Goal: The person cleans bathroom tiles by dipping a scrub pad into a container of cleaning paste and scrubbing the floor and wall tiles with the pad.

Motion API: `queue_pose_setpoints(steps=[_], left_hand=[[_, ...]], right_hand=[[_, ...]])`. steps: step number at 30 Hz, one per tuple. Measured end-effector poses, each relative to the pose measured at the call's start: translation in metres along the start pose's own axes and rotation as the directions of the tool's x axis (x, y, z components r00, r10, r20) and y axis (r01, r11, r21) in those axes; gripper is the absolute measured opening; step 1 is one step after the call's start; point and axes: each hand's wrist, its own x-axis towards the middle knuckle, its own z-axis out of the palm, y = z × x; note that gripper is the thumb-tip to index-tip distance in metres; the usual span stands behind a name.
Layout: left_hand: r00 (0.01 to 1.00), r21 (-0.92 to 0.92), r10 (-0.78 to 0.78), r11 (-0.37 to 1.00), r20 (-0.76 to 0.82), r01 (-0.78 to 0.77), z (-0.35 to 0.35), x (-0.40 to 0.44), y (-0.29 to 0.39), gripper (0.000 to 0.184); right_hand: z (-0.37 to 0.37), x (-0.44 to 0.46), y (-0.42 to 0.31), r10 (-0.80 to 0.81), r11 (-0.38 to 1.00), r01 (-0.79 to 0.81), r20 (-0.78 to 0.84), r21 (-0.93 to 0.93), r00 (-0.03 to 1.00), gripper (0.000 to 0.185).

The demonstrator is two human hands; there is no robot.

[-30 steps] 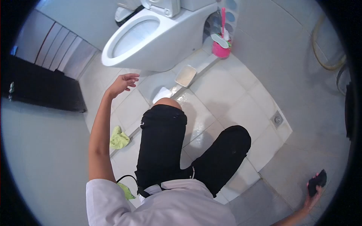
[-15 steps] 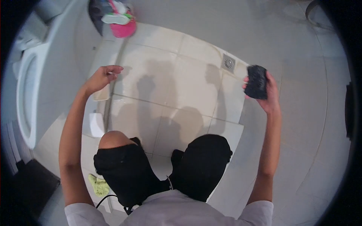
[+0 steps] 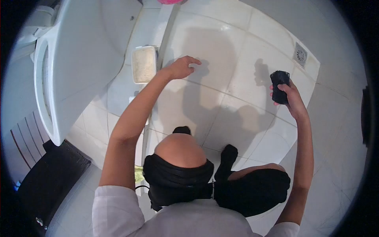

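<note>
Shows, since the earlier frame, a shift of the right hand (image 3: 294, 96) inward, from the grey tiles past the right edge of the white floor (image 3: 233, 17) to over the white tiles. Shows likewise the left hand (image 3: 181, 69) moved from above the plastic tub (image 3: 134, 69) to the tub's right. Grips the black scrubbing pad (image 3: 278, 95) in the right hand, thumb laid across the near face, fingertips visible along the far edge. Carries the pad raised above the floor, toward its upper right corner, near the metal drain (image 3: 300, 54) and apart from it.

Holds the left hand loosely spread, index finger extended to the right, thumb standing off below; cannot tell the curl of the remaining fingers. Noted toward the floor's left edge, just beside a raised strip: the tub. Recorded farther left: a white toilet (image 3: 90, 47). Observed near the lower left edge, partly hidden by the black shorts (image 3: 252, 191): a yellow-green cloth (image 3: 139, 173). Found at the far end of the strip, mostly cut off by the frame: a pink container (image 3: 169, 1).
</note>
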Motion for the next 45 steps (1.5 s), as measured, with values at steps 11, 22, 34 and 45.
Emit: queue_pose_setpoints(steps=[11,22,34,45], left_hand=[[0.901,0.389,-0.252,0.836,-0.354,0.386,0.098,0.007,0.023,0.078],[0.881,0.232,-0.147,0.933,-0.449,0.274,0.119,0.006,-0.005,0.099],[0.761,0.254,-0.028,0.934,-0.648,0.251,0.144,0.022,-0.020,0.082],[0.482,0.098,-0.126,0.905,-0.867,0.413,0.099,0.014,0.012,0.069]], right_hand=[[0.148,0.078,-0.021,-0.570,0.701,0.647,0.310,-0.301,0.761,0.033],[0.360,0.066,-0.047,-0.502,-0.444,0.691,0.797,-0.570,0.335,0.015],[0.351,0.083,-0.034,-0.428,-0.460,0.785,0.878,-0.416,0.215,0.021],[0.304,0.063,-0.069,-0.762,-0.024,0.843,0.555,-0.537,0.332,0.037]])
